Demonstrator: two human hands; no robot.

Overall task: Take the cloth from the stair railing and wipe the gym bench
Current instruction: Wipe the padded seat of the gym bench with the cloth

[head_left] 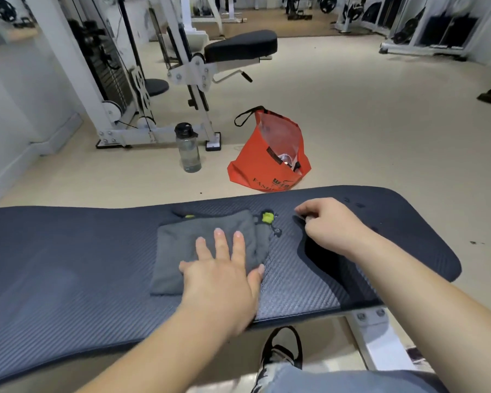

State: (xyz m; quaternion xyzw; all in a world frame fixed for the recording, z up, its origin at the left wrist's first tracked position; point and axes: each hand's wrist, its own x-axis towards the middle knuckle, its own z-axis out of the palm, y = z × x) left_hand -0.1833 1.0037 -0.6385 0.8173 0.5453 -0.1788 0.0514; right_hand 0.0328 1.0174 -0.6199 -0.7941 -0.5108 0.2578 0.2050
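A folded dark grey cloth lies flat on the dark blue ribbed pad of the gym bench, near the pad's middle. My left hand presses flat on the cloth's right half, fingers spread. A small yellow-green tag with a metal ring lies at the cloth's far right corner. My right hand rests on the pad to the right of the cloth, fingers curled loosely; whether it pinches anything I cannot tell. A few wet drops show on the pad near the tag.
On the floor beyond the bench stand an orange bag and a clear water bottle. A white cable machine with a black seat stands behind them. My shoe is under the bench's near edge, beside its white leg.
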